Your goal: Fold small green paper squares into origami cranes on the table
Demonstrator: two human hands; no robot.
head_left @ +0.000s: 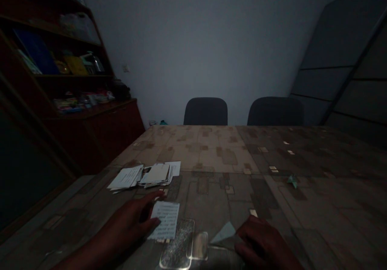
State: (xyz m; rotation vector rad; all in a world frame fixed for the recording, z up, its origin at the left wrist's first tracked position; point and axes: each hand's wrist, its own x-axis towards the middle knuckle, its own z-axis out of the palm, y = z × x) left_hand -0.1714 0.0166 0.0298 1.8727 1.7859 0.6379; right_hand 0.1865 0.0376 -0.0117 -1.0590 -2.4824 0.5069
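My left hand [131, 221] reaches in from the lower left, its thumb over the edge of a small square of printed paper [165, 220] and its index finger stretched out past the top corner. Lines of dark text cover that paper. At the lower right my right hand [260, 239] is closed, fingers curled, at the edge of a pale folded paper triangle [224, 233]; its fingertips are partly hidden. Beyond my left hand lies a loose stack of paper squares [155, 174], with more printed sheets [126, 178] overlapping at its left.
A small green folded paper piece [292, 181] rests on the patterned tablecloth [208, 153] at the right. Two dark chairs [205, 110] stand behind the table's far edge. A wooden shelf unit [90, 114] with many items fills the left side. The room is dim.
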